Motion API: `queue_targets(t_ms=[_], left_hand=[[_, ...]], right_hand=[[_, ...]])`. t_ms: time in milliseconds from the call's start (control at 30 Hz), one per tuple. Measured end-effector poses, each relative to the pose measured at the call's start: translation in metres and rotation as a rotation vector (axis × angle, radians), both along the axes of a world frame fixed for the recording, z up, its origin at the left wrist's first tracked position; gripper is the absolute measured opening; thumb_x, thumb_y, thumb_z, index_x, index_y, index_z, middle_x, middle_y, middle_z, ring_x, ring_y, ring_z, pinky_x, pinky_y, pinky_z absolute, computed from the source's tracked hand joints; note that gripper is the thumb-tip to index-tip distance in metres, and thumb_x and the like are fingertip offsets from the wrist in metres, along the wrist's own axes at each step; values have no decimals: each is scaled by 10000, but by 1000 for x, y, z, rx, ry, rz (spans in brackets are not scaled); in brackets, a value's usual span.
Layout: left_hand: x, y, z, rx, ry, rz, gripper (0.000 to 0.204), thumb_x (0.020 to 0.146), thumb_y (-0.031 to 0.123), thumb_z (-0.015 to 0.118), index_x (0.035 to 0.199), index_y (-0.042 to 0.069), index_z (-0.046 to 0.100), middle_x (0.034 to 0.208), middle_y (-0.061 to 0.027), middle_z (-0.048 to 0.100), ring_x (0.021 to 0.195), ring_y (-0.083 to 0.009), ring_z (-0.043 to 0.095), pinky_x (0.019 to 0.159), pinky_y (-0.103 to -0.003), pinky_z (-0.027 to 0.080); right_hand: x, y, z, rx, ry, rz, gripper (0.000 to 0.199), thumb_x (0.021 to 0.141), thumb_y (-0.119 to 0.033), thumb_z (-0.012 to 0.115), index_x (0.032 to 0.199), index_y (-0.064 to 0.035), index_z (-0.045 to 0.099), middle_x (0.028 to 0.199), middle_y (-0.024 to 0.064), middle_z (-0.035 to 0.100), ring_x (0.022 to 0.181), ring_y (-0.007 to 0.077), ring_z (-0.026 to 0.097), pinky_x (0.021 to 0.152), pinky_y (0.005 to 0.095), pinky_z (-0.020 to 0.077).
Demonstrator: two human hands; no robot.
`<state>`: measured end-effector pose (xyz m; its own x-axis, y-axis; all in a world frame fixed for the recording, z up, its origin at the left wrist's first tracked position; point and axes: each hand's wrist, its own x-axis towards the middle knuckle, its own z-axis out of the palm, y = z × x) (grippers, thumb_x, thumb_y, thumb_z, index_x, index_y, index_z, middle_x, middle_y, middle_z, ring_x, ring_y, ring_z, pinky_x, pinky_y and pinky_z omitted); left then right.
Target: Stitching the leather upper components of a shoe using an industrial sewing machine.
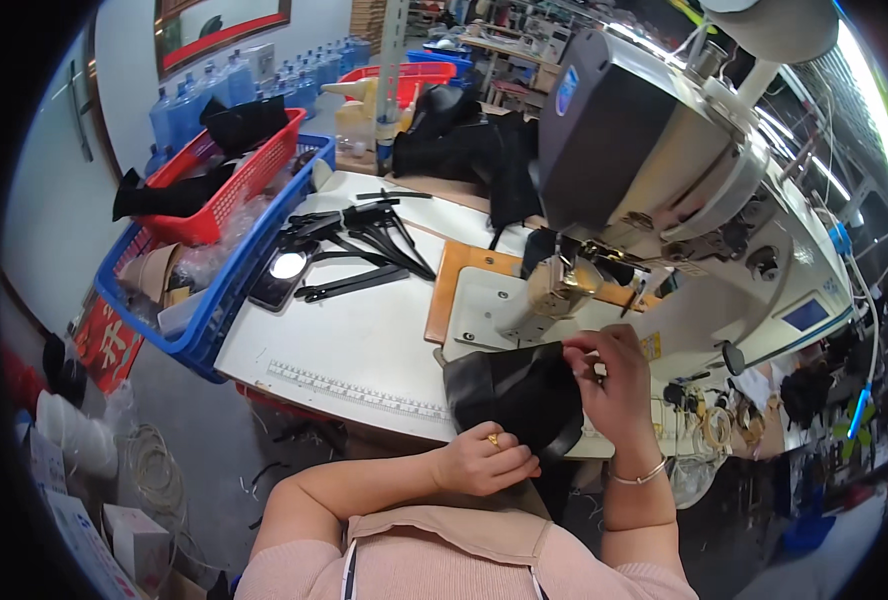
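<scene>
Both hands work a piece of black leather at the near edge of a white sewing table: the right hand pinches the piece's upper edge between fingertips, while the left hand, curled and wearing a gold ring, presses on its lower corner. Just beyond stands an industrial sewing machine. Farther left, black straps lie scattered beside a blue crate holding a red basket.
</scene>
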<state>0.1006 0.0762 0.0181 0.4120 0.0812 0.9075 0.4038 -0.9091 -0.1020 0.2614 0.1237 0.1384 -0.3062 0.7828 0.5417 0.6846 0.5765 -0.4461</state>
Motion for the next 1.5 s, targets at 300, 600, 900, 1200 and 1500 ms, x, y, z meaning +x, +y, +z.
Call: queue_targets(t_ms=[300,600,900,1200,1500], left_hand=[[9,4,-4,-71,-59,80,226,690,182,748,870,75,663,797,-20,569,649,-136,533,564,-264,381],[-83,90,4,-254,-422,152,73,836,27,574,788,31,629,791,-91,631,673,-255,614,601,-341,497],[-187,170,-45,-1198,-138,1004,255,732,209,712,977,142,692,1029,-67,654,1020,-283,574,849,-451,428],[-189,161,-19,-1284,-186,893,109,744,121,691,819,70,631,818,-82,629,830,-271,614,764,-389,467],[-101,46,97,-1283,-298,-156,71,806,27,679,867,-10,682,746,-24,575,658,-92,531,609,-218,425]], right_hand=[[6,-52,-7,-29,-281,-17,211,621,-15,696,823,-54,648,943,37,625,819,290,495,712,363,439],[25,-59,-5,-324,305,63,254,723,-122,776,890,-5,625,754,54,619,721,142,594,650,283,475],[-21,16,-39,-681,342,142,136,868,-109,650,964,-56,570,721,-61,521,646,18,474,599,188,408],[-3,9,-39,-952,542,502,258,806,-66,694,1053,-26,630,819,-58,608,704,14,527,657,179,442],[-16,14,-38,-978,708,514,233,826,-54,668,1054,-24,634,861,-38,638,705,12,533,651,181,446]])
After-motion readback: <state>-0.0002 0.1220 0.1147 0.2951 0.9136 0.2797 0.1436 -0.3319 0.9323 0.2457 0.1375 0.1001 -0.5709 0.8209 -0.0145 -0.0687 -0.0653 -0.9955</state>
